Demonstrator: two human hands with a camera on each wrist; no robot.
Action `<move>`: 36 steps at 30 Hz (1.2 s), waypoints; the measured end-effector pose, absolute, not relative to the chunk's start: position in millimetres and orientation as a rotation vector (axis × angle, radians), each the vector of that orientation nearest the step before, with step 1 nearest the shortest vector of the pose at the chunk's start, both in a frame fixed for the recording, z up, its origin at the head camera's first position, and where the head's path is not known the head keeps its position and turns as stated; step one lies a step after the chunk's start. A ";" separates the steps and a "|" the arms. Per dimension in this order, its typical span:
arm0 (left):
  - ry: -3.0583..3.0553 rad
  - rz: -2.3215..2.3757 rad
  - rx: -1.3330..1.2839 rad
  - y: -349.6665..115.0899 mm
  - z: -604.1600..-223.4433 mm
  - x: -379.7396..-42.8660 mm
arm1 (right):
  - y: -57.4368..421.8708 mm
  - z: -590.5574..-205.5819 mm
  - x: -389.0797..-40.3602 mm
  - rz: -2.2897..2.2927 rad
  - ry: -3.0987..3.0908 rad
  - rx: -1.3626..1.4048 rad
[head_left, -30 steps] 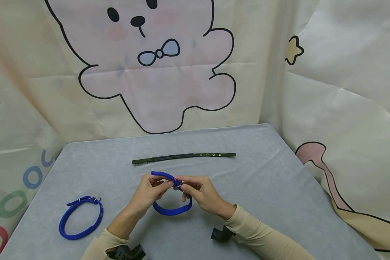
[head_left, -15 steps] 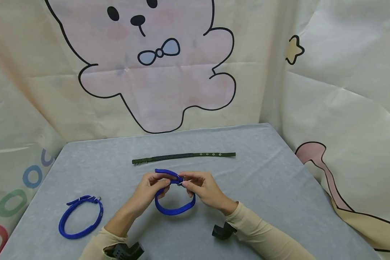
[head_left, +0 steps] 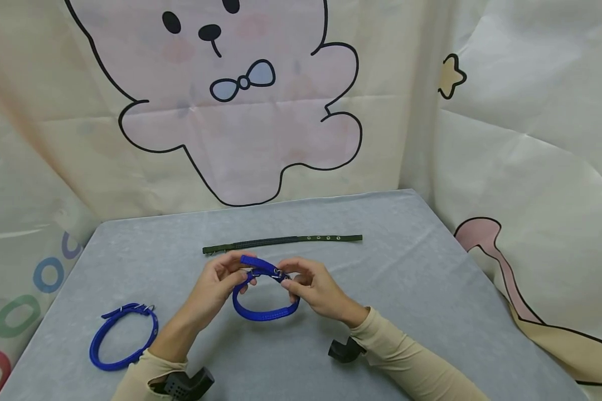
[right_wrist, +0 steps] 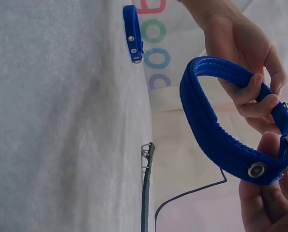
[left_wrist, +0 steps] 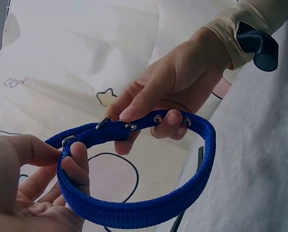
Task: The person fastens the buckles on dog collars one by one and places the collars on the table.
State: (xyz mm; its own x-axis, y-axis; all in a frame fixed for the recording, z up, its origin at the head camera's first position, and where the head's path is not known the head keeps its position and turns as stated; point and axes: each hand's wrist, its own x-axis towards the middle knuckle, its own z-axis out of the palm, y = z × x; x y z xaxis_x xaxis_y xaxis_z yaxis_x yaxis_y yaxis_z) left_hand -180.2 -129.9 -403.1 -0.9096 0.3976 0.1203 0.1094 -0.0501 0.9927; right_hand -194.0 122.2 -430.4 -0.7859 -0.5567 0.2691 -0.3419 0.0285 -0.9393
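Both hands hold a blue collar (head_left: 263, 316) above the table, bent into a closed loop with its free strap end sticking out at the upper left. My left hand (head_left: 210, 292) pinches the loop's left side, beside a metal ring (left_wrist: 68, 140) in the left wrist view. With thumb and fingers, my right hand (head_left: 321, 292) grips the strap near the metal buckle (left_wrist: 103, 123) and its eyelets (left_wrist: 158, 119). The right wrist view shows another eyelet (right_wrist: 256, 169) by the right fingertips. Fingers partly hide the buckle there.
A second blue collar (head_left: 96, 348), buckled in a loop, lies on the grey table (head_left: 406, 267) at the left. A green collar (head_left: 281, 240) lies stretched flat behind the hands. Printed cloth (head_left: 306, 133) encloses the table's back and sides.
The left hand has moved left along the collar, away from the right hand. The loop has risen a little, and its strap end now stands out further. Both other collars lie as before.
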 end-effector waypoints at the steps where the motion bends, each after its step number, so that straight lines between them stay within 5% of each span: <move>1: 2.013 2.068 0.549 -129.8 -403.5 -180.3 | 122.3 -430.4 -194.1 -1.854 2.116 -0.944; 19: 2.168 1.916 0.743 -115.6 -412.4 -175.4 | 118.3 -434.8 -191.8 -2.010 1.965 -0.948; 36: 2.328 1.943 0.526 -109.6 -419.2 -176.4 | 115.9 -434.6 -191.0 -2.165 2.055 -0.823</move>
